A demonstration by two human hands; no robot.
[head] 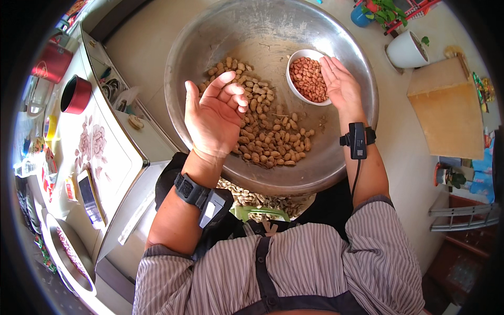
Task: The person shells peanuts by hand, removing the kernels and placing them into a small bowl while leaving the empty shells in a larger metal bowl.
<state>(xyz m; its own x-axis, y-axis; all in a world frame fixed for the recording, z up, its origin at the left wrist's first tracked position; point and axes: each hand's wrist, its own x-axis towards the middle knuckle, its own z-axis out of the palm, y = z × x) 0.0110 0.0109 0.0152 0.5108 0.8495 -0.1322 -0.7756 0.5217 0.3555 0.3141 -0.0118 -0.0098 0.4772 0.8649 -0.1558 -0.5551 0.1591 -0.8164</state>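
Note:
Before me is a wide metal basin (271, 35) with a heap of unshelled peanuts (275, 141) in its lower left part. Inside it at the right sits a white bowl (291, 80) filled with shelled reddish peanut kernels (309, 80). My left hand (218, 114) is raised palm up over the left of the basin, its fingers loosely curled and holding nothing. My right hand (340, 82) is held palm up at the bowl's right rim, fingers extended, empty; whether it touches the rim I cannot tell. Each wrist wears a strapped device.
Peanut shells (256, 197) lie in a green container (262, 212) below the basin. At left a table (118, 157) bears a red pot (76, 94) and a phone (90, 197). At right stand a white plant pot (407, 49) and a cardboard box (449, 110).

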